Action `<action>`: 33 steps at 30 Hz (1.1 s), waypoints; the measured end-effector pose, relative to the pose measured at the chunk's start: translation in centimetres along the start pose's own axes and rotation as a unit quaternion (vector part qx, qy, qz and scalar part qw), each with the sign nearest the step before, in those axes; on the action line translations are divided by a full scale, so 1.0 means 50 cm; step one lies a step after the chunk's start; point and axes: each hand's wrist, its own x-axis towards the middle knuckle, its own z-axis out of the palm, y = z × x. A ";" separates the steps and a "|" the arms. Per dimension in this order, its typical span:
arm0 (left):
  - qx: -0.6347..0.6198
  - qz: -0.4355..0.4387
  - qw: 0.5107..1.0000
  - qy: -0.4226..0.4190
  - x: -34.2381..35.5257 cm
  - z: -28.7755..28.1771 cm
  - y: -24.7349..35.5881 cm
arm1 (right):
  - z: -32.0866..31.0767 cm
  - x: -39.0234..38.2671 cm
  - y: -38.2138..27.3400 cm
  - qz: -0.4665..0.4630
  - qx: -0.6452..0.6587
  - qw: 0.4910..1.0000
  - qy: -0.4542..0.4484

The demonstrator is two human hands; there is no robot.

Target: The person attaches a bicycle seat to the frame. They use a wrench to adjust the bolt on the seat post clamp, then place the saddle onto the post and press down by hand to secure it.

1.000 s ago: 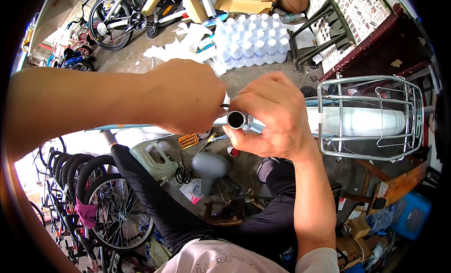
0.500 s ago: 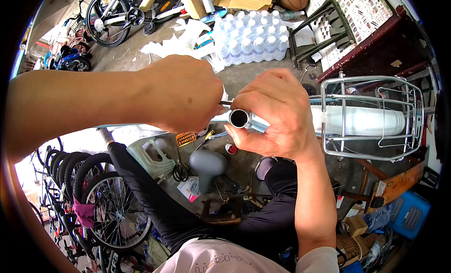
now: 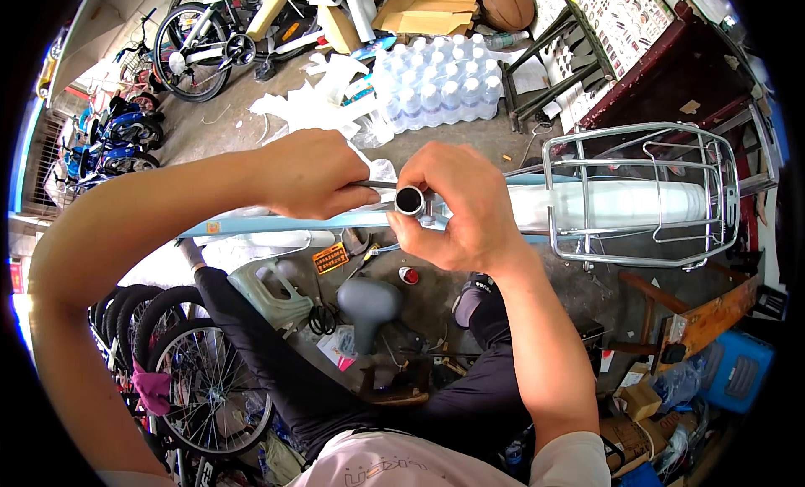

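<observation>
A light blue bicycle frame (image 3: 310,223) lies across in front of me, with the open round end of its seat tube (image 3: 409,201) facing up. My left hand (image 3: 323,175) is closed on a slim metal tool (image 3: 377,184), whose far end reaches the tube's collar. Whether it is a wrench or a hex key I cannot tell. Thumb and fingers of my right hand (image 3: 465,206) close round the tube's top from the right. Below, between my legs, a grey bicycle saddle (image 3: 369,302) rests off the frame.
To the right is the bicycle's chrome rear rack (image 3: 641,197). Packed water bottles (image 3: 440,84) stand beyond the frame. A pale green plastic stool (image 3: 270,292), an orange tag (image 3: 330,258) and a red-and-white cap (image 3: 408,275) lie below. Several bicycles (image 3: 210,386) line the left.
My left hand has drawn back left from the tube, its elbow swinging out, and more of the tool shows. My right hand stays at the tube. The whole view has shifted slightly.
</observation>
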 end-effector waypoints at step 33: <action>0.062 -0.107 0.991 0.044 0.027 0.075 -0.026 | 0.053 -0.020 -0.015 0.038 -0.115 0.993 0.011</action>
